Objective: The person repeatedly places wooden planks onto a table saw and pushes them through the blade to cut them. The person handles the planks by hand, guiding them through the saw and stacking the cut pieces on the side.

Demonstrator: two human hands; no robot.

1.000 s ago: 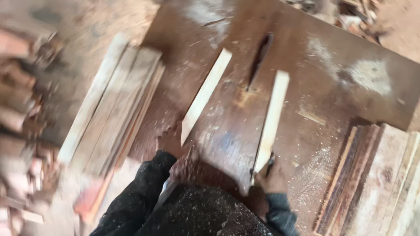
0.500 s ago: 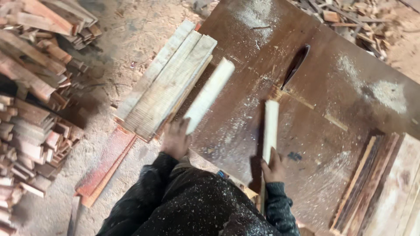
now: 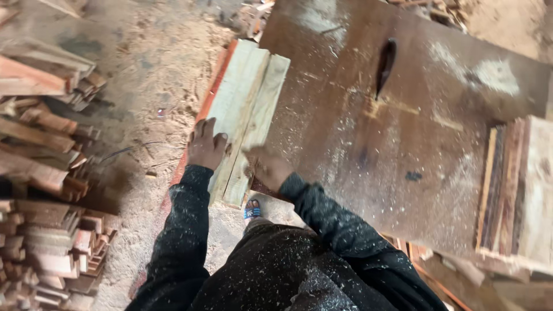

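At the table's left edge: both hands now on the plank stack, strips gone from the saw table.
Left hand (image 3: 206,144) lies flat, fingers spread, on the stack of pale planks (image 3: 249,109); right hand (image 3: 268,167) is blurred, grip unclear, touching the stack's near end. Both cut strips have left the saw table (image 3: 403,144); blade slot (image 3: 385,64) sits well apart.
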